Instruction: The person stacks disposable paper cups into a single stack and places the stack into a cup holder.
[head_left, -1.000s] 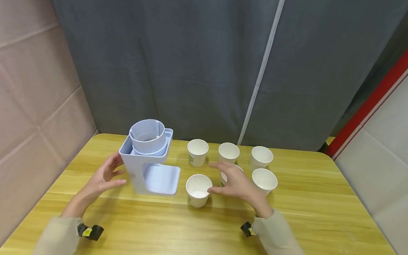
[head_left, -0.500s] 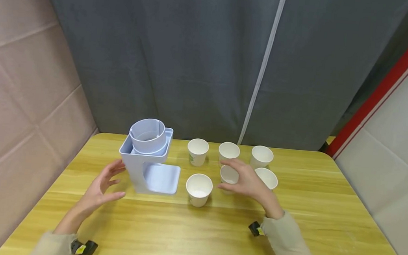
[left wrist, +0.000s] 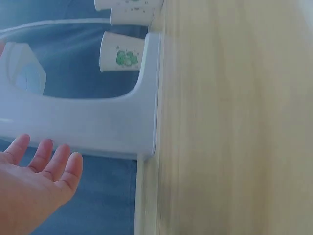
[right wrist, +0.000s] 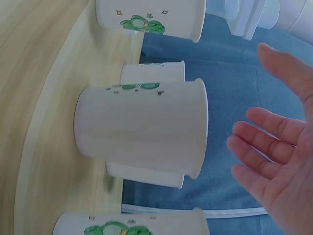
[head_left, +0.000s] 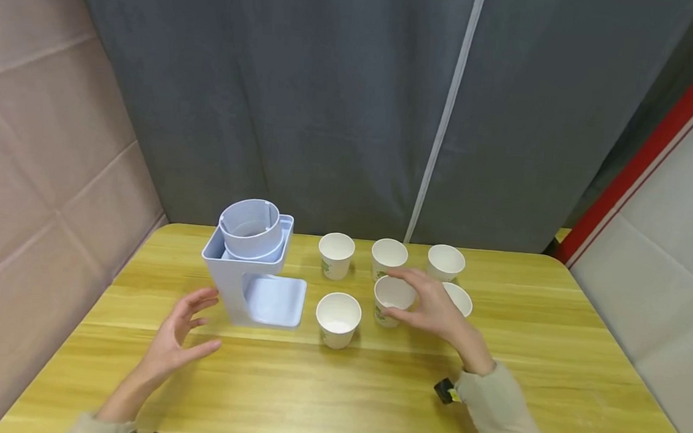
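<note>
A pale blue plastic stand (head_left: pixel 229 292) with a round hopper (head_left: pixel 250 226) on top and a flat foot is upright on the left of the table. My left hand (head_left: pixel 171 338) is beside its left side, fingers spread and holding nothing; the left wrist view shows the fingertips right by the stand's back. My right hand (head_left: pixel 437 307) hovers at the middle front paper cup (head_left: pixel 389 292), thumb and fingers parted near its rim. From the right wrist, the palm appears apart from that cup (right wrist: pixel 142 127). Another white cup (head_left: pixel 337 316) stands between the stand and the right hand.
A back row holds a left cup (head_left: pixel 336 253), a middle cup (head_left: pixel 389 252) and a right cup (head_left: pixel 445 260). One front cup (head_left: pixel 460 298) is partly hidden behind my right hand. A grey curtain (head_left: pixel 330 108) hangs behind the wooden table (head_left: pixel 309 402).
My right hand has moved right, from the left front cup to the middle front cup. My left hand has drawn back slightly toward me, away from the stand.
</note>
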